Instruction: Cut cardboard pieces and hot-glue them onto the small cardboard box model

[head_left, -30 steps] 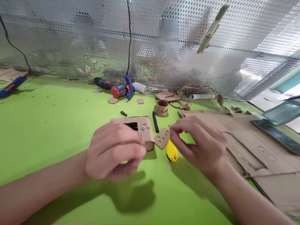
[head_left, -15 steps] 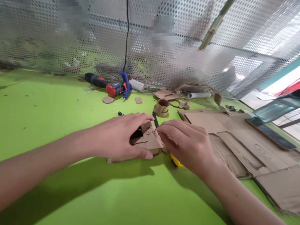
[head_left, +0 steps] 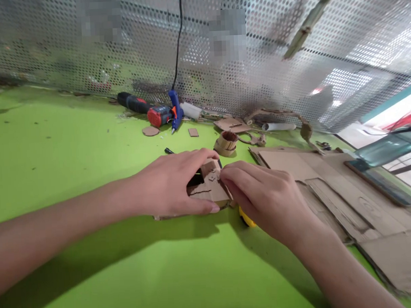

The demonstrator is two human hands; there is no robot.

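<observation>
Left forearm: enters at left, rises gently to a nearly straight left wrist. Left hand: back uppermost, left thumb and index finger parted in a wide C, both pointing right; remaining fingers mostly hidden. Right forearm: enters at lower right, slants up and leftward to the right wrist. Right hand: back in view, right fingers bent and bunched together, directed left, close to the left hand's gap; right thumb largely out of sight.

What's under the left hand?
A cardboard box: its right part and some of a dark opening show. The left hand covers most of its left part; what lies there can't be seen.
</observation>
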